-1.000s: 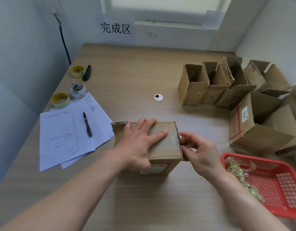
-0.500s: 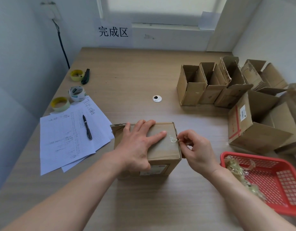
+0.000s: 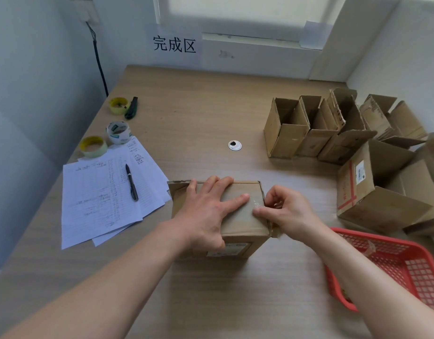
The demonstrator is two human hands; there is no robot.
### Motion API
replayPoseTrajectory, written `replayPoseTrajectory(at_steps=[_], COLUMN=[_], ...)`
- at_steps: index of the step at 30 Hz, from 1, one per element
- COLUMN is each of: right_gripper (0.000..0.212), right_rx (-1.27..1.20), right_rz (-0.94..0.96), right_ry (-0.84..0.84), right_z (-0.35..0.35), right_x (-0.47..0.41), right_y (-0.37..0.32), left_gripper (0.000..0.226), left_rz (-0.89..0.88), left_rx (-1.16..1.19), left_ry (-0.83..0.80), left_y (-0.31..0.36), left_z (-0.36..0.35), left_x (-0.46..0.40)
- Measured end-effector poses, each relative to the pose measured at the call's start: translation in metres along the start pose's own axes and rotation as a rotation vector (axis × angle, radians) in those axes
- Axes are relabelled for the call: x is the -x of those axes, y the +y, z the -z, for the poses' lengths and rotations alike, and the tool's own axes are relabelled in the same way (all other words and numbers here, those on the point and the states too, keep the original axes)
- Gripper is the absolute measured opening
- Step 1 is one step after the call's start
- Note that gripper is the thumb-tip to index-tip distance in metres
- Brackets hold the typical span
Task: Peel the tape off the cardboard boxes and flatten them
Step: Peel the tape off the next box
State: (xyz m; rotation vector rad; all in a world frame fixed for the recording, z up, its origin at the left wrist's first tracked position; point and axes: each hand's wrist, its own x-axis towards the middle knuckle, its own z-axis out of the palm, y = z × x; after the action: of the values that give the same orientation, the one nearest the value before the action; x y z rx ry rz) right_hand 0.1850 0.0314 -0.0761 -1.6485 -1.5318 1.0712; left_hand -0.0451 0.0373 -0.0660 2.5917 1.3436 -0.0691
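A closed brown cardboard box (image 3: pixel 245 221) stands on the wooden table in front of me. My left hand (image 3: pixel 208 211) lies flat on its top with the fingers spread, pressing it down. My right hand (image 3: pixel 286 211) is at the box's right edge, its thumb and curled fingers pinching clear tape (image 3: pixel 258 204) that runs over that edge. A loose end of tape hangs at the lower right corner (image 3: pixel 274 232).
Several opened cardboard boxes (image 3: pixel 308 128) crowd the right side. A red plastic basket (image 3: pixel 394 270) sits at my right forearm. Papers with a pen (image 3: pixel 108 192), tape rolls (image 3: pixel 118 132) and a cutter (image 3: pixel 131 107) lie on the left.
My right hand has shifted along the box's right edge and its thumb now reaches onto the top. The left hand stays flat on the box.
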Motion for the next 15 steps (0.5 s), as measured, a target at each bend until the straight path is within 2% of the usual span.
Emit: replayPoseTrajectory(at_steps=[4, 9, 12, 15], right_gripper=[0.027, 0.017, 0.018, 0.023], right_rx=[-0.177, -0.062, 0.046, 0.067], right_rz=[-0.003, 0.048, 0.081, 0.053], right_ry=[0.092, 0.243, 0.327, 0.284], right_z=[-0.009, -0.022, -0.022, -0.02], right_x=[0.009, 0.024, 0.03, 0.03], right_y=[0.012, 0.009, 0.006, 0.002], left_gripper=[0.118, 0.119, 0.12, 0.122], left_rz=[-0.001, 0.002, -0.002, -0.001], left_rx=[-0.003, 0.009, 0.005, 0.005], left_ry=[0.005, 0.011, 0.021, 0.028], left_y=[-0.001, -0.001, 0.0, 0.0], left_z=[0.0, -0.002, -0.003, -0.003], left_x=[-0.002, -0.002, -0.001, 0.001])
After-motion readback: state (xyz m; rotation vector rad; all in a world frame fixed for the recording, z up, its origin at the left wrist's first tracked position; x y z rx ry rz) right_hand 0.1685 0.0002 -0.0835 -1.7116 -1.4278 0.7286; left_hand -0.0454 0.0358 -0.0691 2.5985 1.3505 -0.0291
